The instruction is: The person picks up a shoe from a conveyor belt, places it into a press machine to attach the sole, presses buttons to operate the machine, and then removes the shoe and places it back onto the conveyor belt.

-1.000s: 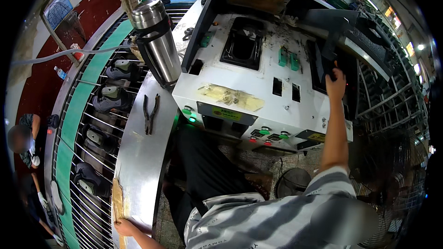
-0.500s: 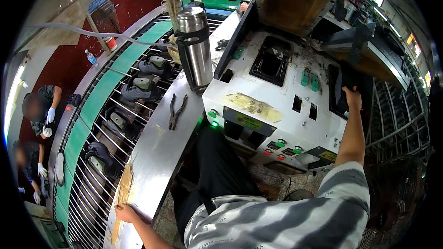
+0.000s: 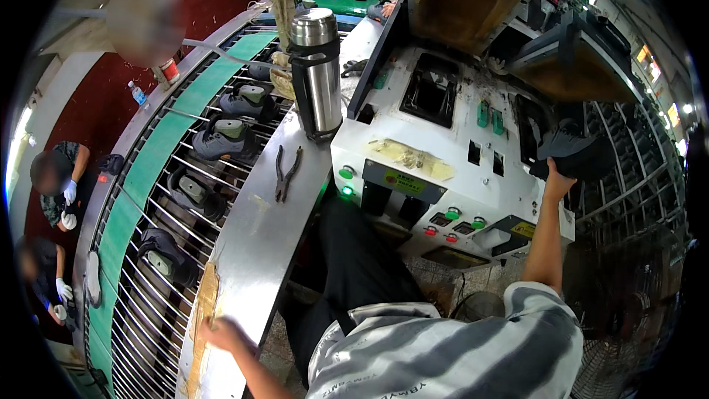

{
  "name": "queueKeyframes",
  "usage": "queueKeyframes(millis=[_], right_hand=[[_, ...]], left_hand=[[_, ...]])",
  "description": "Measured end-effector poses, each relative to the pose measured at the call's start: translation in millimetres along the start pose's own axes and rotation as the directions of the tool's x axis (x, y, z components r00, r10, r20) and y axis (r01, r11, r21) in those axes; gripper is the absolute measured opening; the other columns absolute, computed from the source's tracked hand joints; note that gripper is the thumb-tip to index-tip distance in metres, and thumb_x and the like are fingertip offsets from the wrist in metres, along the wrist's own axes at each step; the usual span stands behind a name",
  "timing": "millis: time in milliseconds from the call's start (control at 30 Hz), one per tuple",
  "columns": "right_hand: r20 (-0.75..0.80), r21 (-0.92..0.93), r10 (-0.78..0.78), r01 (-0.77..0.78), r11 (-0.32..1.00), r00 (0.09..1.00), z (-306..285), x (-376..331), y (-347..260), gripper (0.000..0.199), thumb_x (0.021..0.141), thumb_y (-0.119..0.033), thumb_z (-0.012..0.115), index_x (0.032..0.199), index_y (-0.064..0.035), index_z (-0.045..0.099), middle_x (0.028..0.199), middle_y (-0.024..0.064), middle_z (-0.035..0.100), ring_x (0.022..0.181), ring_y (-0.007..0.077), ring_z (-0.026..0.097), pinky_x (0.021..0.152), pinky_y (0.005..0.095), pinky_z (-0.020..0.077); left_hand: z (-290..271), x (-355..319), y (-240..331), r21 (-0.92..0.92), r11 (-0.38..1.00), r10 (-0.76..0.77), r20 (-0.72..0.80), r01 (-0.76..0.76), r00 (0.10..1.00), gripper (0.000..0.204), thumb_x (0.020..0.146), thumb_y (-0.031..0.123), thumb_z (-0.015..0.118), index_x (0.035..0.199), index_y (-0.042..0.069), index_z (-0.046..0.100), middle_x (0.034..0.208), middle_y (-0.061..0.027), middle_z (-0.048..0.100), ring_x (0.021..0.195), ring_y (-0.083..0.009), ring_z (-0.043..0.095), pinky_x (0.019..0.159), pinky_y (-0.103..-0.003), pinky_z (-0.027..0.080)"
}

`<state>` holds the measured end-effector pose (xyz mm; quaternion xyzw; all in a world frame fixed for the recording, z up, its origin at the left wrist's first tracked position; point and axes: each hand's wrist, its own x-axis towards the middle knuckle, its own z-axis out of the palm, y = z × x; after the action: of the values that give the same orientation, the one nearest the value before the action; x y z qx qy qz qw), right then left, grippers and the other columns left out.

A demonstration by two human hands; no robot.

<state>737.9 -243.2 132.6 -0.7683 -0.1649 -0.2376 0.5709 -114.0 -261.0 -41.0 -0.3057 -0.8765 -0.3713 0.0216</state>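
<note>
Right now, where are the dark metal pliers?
In the head view, the dark metal pliers lie left of centre on the silvery metal ledge, near the tall steel-and-black thermos.

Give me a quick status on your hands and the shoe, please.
Right hand gripping dark grey shoe at right end of white machine. Left hand blurred at brown tape on metal ledge, grip unclear. Raised lid nearby.
</note>
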Motion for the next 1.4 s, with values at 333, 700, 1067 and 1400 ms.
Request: queueKeyframes(millis=[333,700,1067,1400], right_hand=[[0.855,0.516,-0.34,-0.705,0.487,0.391,58.9,-164.7,-83.0,0.072,0.077,-0.033,0.074,0.135,-0.0024,0.045,0.132,0.0094,0.051,0.122,0.0262,0.048,0.105,0.0396,0.0366],[0.496,0.789,-0.777,-0.174,0.59,-0.386,15.5,-310.9,-358.5,0.031,0.074,-0.009,0.071,0.102,0.0013,0.064,0.1,0.0114,0.063,0.093,0.0218,0.059,0.084,0.031,0.045],[0.883,0.469,-0.466,0.034,0.883,-0.06,151.1,-294.4,-219.0,0.009,0.085,-0.004,0.064,0.093,0.0002,0.064,0.081,0.0024,0.062,0.072,0.0091,0.055,0.066,0.0235,0.0439],[0.841,0.53,-0.54,0.15,0.835,0.039,167.2,-301.6,-177.2,0.007,0.079,-0.002,0.068,0.086,-0.0007,0.064,0.072,0.0029,0.058,0.065,0.0102,0.053,0.06,0.0246,0.0443]], left_hand=[[19.4,-119.3,227.9,-0.701,0.202,0.719,0.58,0.684,0.383,0.071,0.086,0.035,0.067,0.143,0.008,0.034,0.141,-0.0195,0.042,0.126,-0.0328,0.046,0.102,-0.045,0.04],[-53.5,-11.2,82.4,-0.659,-0.526,0.42,0.348,0.537,0.838,0.102,0.07,0.051,0.063,0.148,0.0,0.021,0.146,-0.0223,0.037,0.131,-0.0372,0.043,0.114,-0.05,0.031],[-91.8,219.1,-156.1,-0.959,-0.081,-0.316,0.282,0.27,0.906,0.035,0.083,0.016,0.063,0.112,-0.002,0.057,0.111,-0.014,0.064,0.101,-0.0297,0.062,0.094,-0.045,0.049],[-1.6,223.1,-118.7,-0.456,0.886,-0.17,-0.147,0.086,0.974,0.044,0.07,0.018,0.075,0.109,0.001,0.063,0.095,-0.011,0.067,0.085,-0.0225,0.062,0.08,-0.036,0.048]])
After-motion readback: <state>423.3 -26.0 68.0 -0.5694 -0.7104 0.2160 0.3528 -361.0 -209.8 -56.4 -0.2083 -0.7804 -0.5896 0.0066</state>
